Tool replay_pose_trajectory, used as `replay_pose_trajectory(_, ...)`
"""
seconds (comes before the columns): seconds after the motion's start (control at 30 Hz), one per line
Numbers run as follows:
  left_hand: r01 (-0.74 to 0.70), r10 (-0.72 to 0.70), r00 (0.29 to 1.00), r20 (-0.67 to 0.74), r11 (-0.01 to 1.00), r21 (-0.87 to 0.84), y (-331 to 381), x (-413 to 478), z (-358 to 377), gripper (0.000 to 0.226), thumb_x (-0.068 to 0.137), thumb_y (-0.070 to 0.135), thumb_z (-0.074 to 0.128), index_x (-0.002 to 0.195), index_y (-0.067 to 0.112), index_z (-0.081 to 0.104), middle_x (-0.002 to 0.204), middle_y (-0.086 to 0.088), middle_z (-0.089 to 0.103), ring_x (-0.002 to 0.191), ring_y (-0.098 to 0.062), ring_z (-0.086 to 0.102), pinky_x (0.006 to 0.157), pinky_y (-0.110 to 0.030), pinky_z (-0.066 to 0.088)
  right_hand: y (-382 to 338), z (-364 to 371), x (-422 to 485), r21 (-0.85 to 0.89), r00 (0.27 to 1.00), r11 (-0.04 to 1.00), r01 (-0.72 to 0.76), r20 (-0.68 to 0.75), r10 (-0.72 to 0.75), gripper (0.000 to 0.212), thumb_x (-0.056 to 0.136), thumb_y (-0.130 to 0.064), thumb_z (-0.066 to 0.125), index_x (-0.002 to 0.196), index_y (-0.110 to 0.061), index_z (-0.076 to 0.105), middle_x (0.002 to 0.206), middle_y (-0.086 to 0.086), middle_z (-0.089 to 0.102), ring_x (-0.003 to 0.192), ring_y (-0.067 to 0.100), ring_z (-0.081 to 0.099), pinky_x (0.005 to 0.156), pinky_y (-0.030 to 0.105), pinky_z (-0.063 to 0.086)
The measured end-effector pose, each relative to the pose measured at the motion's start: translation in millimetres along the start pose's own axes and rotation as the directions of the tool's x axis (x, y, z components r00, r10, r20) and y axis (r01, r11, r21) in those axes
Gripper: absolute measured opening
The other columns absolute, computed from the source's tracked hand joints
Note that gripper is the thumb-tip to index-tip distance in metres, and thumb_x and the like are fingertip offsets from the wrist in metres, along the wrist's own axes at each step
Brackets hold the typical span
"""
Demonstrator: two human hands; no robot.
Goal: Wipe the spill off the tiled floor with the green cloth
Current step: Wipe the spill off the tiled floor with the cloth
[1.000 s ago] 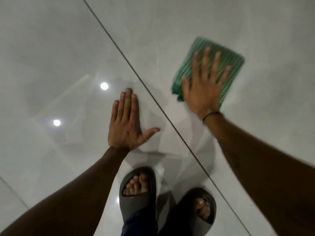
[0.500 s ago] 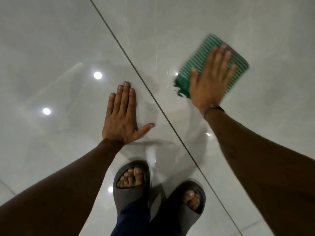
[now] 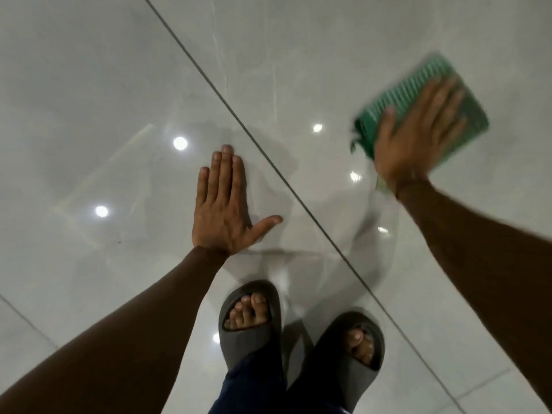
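A folded green striped cloth [image 3: 397, 100] lies on the glossy grey tiled floor [image 3: 89, 85] at the upper right. My right hand [image 3: 418, 132] presses flat on top of it with fingers spread, and both are blurred by motion. My left hand [image 3: 224, 201] rests flat on the floor left of the dark grout line [image 3: 263, 156], fingers together and thumb out, holding nothing. A faint wet sheen [image 3: 367, 222] shows on the tile below the cloth.
My two feet in dark grey slides [image 3: 251, 324] [image 3: 358, 348] stand at the bottom centre, close to my left hand. Ceiling lights reflect as bright spots [image 3: 180, 143] in the tiles. More grout lines cross the lower corners.
My right hand has slid the green cloth to the right and slightly away across the tile. My left hand has stayed planted on the floor.
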State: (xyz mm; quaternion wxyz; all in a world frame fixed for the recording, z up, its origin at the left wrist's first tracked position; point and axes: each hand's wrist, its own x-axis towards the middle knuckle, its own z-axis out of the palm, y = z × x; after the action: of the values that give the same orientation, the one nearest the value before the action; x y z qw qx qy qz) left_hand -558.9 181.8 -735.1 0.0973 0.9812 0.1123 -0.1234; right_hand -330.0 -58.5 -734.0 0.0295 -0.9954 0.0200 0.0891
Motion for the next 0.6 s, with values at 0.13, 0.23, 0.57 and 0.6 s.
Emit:
replay_pose_trajectory(0.13,0.02,-0.02,1.0,0.01,1.0,-0.004,2.9,0.0,0.5,0.139,0.084,0.091,0.055,0.173,-0.002,0.005,0.184,-0.023,-0.003,0.173,-0.037,-0.005,0.14,-0.058,0.007,-79.9,11.4,1.0,0.003,0.94,0.941,0.339,0.033,-0.339,0.089,0.109,-0.066,0.022,0.174,-0.007,0.009,0.184,0.017,0.007,0.171,0.041,0.006,0.137,0.065,0.004)
replay_pose_trajectory(0.23,0.029,-0.029,0.999,0.028,1.0,0.012,2.0,-0.5,-2.5,0.14,0.083,0.091,0.056,0.174,-0.001,0.003,0.184,-0.021,-0.006,0.173,-0.036,-0.006,0.14,-0.058,0.008,-45.4,14.4,-84.0,-0.002,0.733,0.742,0.67,0.16,-0.661,0.088,0.111,-0.067,0.028,0.175,-0.012,0.003,0.185,0.012,0.001,0.172,0.037,0.002,0.138,0.063,0.006)
replay_pose_trajectory(0.57,0.025,-0.025,1.0,0.008,0.999,0.039,3.9,-0.6,4.5,0.137,0.085,0.092,0.049,0.174,0.0,0.001,0.184,-0.021,-0.008,0.173,-0.037,-0.006,0.14,-0.058,0.007,125.0,-8.3,17.0,0.005,0.998,0.999,0.044,0.041,-0.044,0.091,0.107,-0.072,0.012,0.175,-0.011,0.01,0.184,0.018,0.01,0.17,0.044,0.009,0.134,0.068,0.014)
replay_pose_trajectory(0.6,0.018,-0.018,1.0,0.008,0.999,0.038,3.8,-0.6,3.5,0.135,0.086,0.092,0.044,0.174,0.0,0.001,0.184,-0.021,-0.008,0.173,-0.037,-0.006,0.14,-0.058,0.006,88.6,-7.4,34.9,0.043,1.0,0.999,-0.01,0.011,0.01,0.094,0.106,-0.073,0.012,0.175,-0.009,0.013,0.183,0.019,0.012,0.169,0.045,0.01,0.134,0.068,0.013)
